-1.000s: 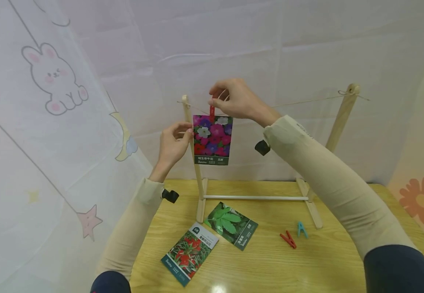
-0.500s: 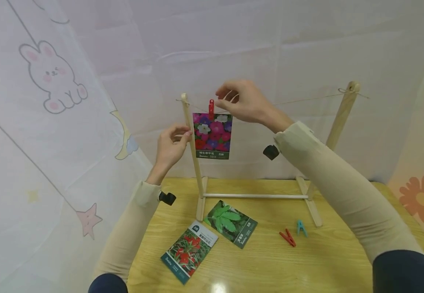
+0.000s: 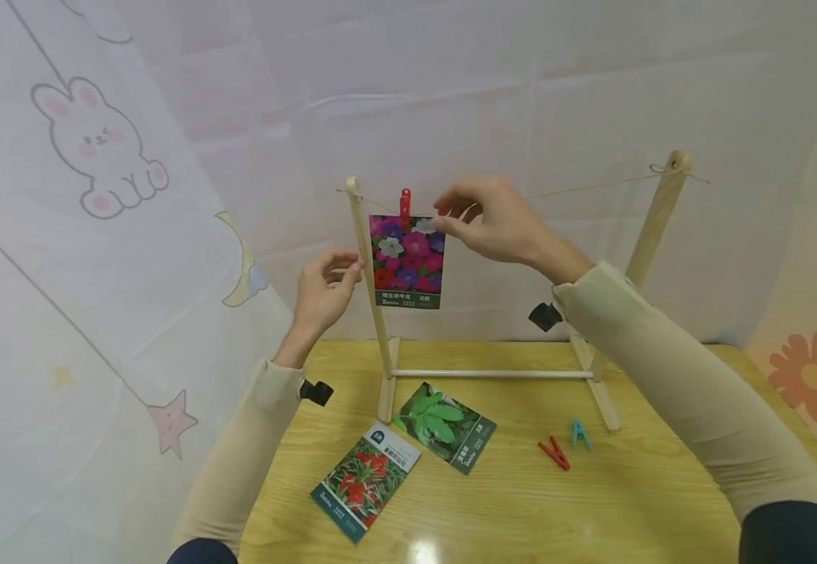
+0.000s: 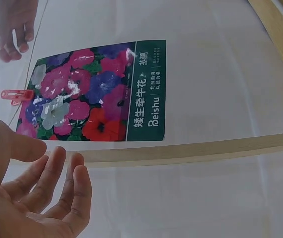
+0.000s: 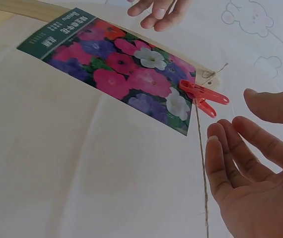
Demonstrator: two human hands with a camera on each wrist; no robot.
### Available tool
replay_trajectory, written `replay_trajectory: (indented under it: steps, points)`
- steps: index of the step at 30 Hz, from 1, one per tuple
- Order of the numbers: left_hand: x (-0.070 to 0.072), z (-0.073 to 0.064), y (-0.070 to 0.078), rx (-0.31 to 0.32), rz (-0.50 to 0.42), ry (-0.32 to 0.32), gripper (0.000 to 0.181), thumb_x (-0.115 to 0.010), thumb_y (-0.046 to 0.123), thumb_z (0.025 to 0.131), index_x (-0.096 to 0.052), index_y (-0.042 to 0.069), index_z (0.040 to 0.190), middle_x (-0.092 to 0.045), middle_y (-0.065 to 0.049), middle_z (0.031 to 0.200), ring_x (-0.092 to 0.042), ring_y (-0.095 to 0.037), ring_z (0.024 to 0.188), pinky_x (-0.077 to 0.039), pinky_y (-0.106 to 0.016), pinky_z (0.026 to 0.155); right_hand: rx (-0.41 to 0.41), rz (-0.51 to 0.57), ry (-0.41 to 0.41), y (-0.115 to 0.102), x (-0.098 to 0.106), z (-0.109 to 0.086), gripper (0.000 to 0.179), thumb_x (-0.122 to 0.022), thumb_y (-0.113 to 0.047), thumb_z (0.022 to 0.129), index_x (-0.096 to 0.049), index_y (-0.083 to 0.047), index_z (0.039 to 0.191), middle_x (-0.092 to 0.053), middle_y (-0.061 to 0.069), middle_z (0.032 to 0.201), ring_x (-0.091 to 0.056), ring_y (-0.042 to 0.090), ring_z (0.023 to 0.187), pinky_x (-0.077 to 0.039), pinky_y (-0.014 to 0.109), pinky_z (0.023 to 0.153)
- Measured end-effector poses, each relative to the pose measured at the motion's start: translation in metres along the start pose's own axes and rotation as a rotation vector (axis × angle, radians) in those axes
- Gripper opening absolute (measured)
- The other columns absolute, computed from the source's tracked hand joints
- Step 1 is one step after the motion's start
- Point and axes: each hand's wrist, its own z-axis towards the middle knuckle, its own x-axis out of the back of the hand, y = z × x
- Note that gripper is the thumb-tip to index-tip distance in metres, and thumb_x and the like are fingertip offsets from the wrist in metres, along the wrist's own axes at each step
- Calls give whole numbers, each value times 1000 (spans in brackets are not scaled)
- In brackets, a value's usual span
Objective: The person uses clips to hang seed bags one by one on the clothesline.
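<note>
A seed packet with pink, purple and white flowers [image 3: 411,262] hangs from a string [image 5: 202,168], clipped at its top edge by a red clothespin [image 3: 405,205]. My right hand [image 3: 496,223] is just right of the packet, fingers relaxed and holding nothing; the right wrist view shows a gap between it and the clothespin. My left hand [image 3: 323,291] is left of the packet beside the wooden post [image 3: 373,298], fingers loosely bent. In the left wrist view its thumb and fingers stand apart, with nothing between them.
On the wooden table [image 3: 493,501] lie a seed packet with red flowers [image 3: 366,482] and one with a green leaf [image 3: 443,427]. A red clothespin [image 3: 554,453] and a blue clothespin [image 3: 580,434] lie to the right. The rack's right post [image 3: 655,219] bears the string's other end.
My right hand has let go of the red clothespin and moved right and down. My left hand has drawn slightly left, away from the packet, which now hangs by the clothespin.
</note>
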Motion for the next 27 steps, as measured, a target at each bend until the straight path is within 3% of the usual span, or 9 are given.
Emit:
replay_trajectory:
  steps: [3,11,20,27]
  points:
    - [1,-4,1,2,12,-11,23,-67,10,106,-72,-3,125,-77,-19,118,-76,-35,99,-61,-27,85,-13,-2,2,3,-1,-10,24,-75,-17,102,-76,-2,120,-75,13,116,-69,24,102,-59,44,94]
    - [4,-16,-2,18,24,-27,26,-67,9,106,-70,-5,127,-76,-23,121,-76,-41,102,-62,-53,93,-13,16,15,9,-10,-35,24,-75,-16,102,-76,-4,122,-76,11,114,-70,23,99,-61,45,92]
    - [10,-33,-11,74,58,-60,27,-66,15,107,-70,2,131,-74,-17,127,-75,-37,109,-62,-52,97,-41,56,28,19,-21,-66,23,-72,-18,104,-76,-4,122,-77,12,115,-71,23,99,-61,45,91]
    - [13,-47,-18,76,91,-65,28,-66,18,108,-69,4,131,-74,-16,126,-75,-37,110,-63,-51,95,-31,61,65,28,-31,-94,18,-73,-12,103,-77,-4,118,-78,10,111,-72,20,94,-60,27,84]
